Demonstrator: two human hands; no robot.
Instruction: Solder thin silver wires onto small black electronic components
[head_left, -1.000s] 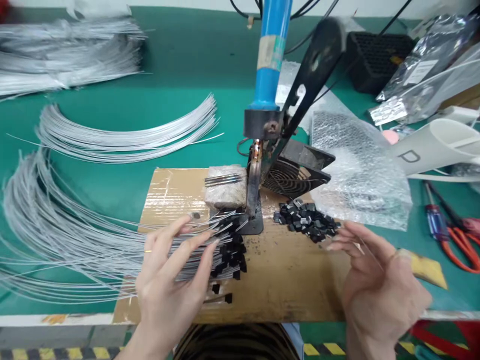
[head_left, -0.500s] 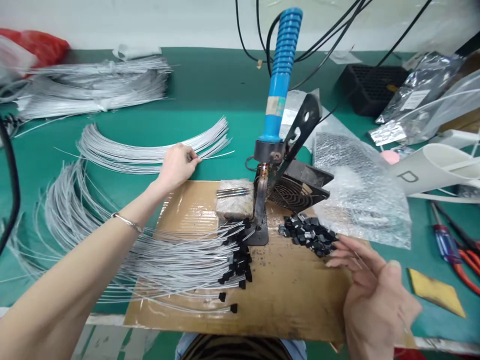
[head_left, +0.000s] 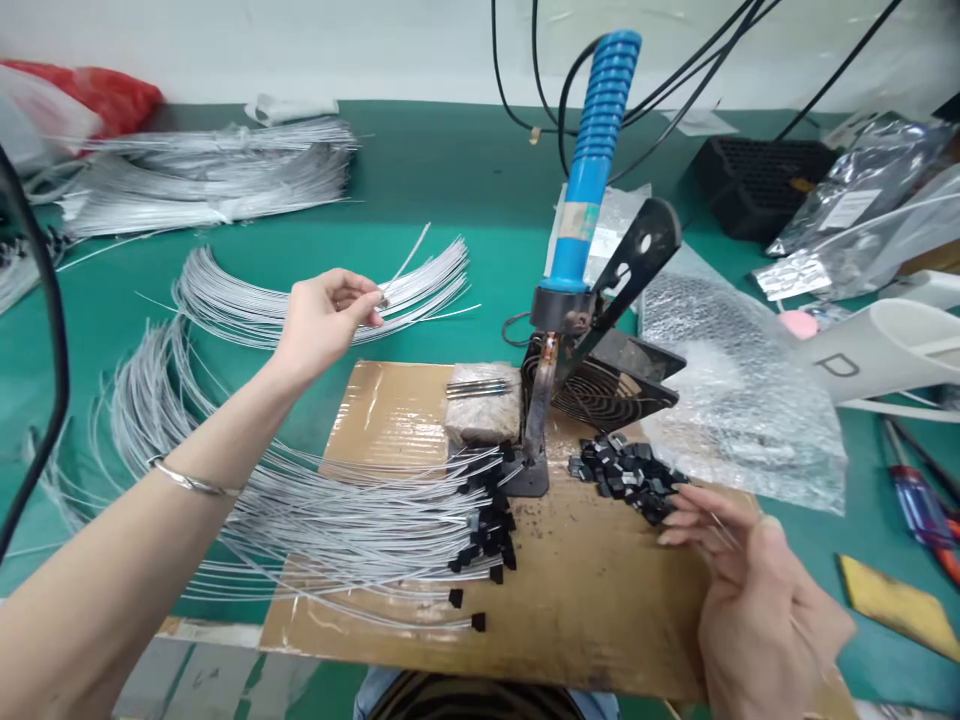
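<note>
Head view — left hand [head_left: 322,315] pinches a partly hidden wire [head_left: 410,251]; right hand [head_left: 765,590] — cannot tell its grip.

On the white, tube-shaped object [head_left: 885,350], one dark outlined letter [head_left: 838,364] is seen, apparently a D. The white rectangular label [head_left: 850,209] on the shiny silver bag [head_left: 806,235] is not readable.

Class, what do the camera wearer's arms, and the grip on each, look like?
The left grip is an ungloved hand; the left forearm shows no sleeve and wears a narrow, shiny silver-coloured bangle. The right grip is ungloved too; hardly any forearm shows there.
</note>
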